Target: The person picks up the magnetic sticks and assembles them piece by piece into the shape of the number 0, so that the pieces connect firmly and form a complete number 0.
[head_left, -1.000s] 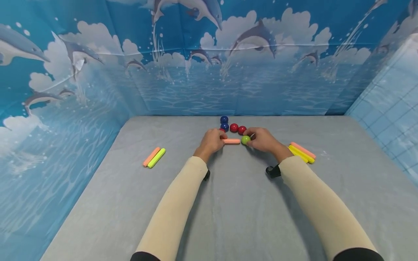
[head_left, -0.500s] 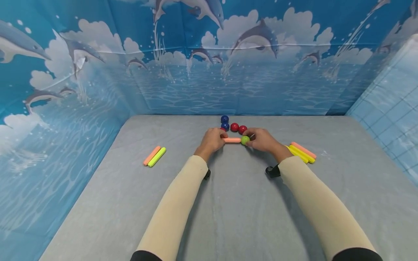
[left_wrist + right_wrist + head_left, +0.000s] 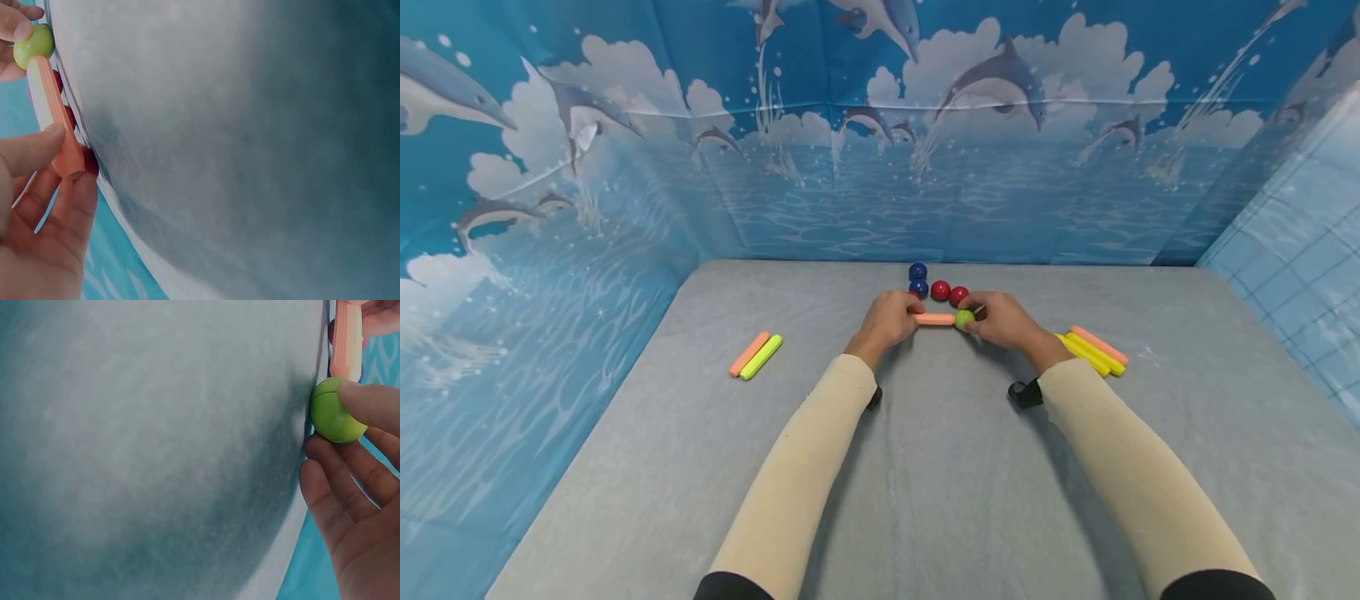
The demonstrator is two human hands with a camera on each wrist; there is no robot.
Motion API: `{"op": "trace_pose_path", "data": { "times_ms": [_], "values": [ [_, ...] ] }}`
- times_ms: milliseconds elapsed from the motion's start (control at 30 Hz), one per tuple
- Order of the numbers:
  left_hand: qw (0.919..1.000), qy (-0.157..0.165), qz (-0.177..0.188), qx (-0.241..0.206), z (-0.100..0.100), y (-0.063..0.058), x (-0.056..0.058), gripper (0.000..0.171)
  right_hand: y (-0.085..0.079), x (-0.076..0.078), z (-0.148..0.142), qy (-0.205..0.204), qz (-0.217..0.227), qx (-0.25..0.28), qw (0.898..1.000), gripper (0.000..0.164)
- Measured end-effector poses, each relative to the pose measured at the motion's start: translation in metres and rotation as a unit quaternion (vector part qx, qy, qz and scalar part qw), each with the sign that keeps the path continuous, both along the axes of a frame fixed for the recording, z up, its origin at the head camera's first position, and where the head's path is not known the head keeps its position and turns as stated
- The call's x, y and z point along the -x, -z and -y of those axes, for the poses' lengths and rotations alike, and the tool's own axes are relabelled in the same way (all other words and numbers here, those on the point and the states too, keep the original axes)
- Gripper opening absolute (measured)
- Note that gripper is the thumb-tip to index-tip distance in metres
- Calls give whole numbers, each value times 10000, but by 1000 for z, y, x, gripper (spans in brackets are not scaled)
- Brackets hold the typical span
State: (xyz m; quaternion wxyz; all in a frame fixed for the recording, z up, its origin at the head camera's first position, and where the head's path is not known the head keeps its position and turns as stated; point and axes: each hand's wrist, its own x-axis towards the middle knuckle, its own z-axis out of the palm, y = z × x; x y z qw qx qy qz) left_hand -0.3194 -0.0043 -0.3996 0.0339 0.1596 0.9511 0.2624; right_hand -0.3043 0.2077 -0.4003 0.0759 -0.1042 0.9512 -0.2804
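My left hand (image 3: 891,318) pinches a short, ridged orange stick (image 3: 59,119) between thumb and fingers near one end. The stick's other end meets a glossy green ball (image 3: 337,411) with a thin seam line. My right hand (image 3: 1000,319) grips that ball, its thumb across the side and its fingers beneath. Just beyond both hands, in the head view, sit two red balls (image 3: 940,290). Another red ball (image 3: 913,294) is mostly hidden behind the left hand. Two dark blue balls (image 3: 918,288) stand behind it in a line.
An orange stick and a yellow-green stick (image 3: 762,357) lie side by side at the left. To the right, yellow sticks (image 3: 1086,354) lie against an orange stick (image 3: 1098,345), partly behind the right forearm. A dolphin-print curtain (image 3: 865,192) rises behind the grey table (image 3: 947,467).
The narrow gap between the orange stick and the green ball has closed, so their ends meet. Both hands keep their holds, and the head view has shifted slightly.
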Motion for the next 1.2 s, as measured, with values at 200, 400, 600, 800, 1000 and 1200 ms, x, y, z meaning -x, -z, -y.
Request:
{"op": "trace_pose_path", "data": {
  "times_ms": [200, 400, 600, 800, 1000, 1200],
  "values": [
    [9998, -101, -122, 158, 12, -4, 1, 23, 1, -1, -1, 110, 138, 177, 9997, 33],
    [9986, -299, -270, 330, 22, -7, 5, 36, 0, -2, -4, 50, 180, 201, 9996, 31],
    [9968, 46, 196, 776, 24, -10, 10, 63, -1, -1, -4, 70, 223, 186, 9996, 30],
    [9947, -353, -255, 932, 28, -8, 15, 42, -1, 0, -2, 37, 205, 189, 9996, 29],
    [9947, 46, -342, 970, 34, -6, 19, 43, -1, 0, -4, -15, 153, 200, 9997, 28],
    [9987, -136, -73, 489, 41, -1, 18, 31, 1, 3, -2, 29, 160, 227, 9996, 29]
  ]
}}
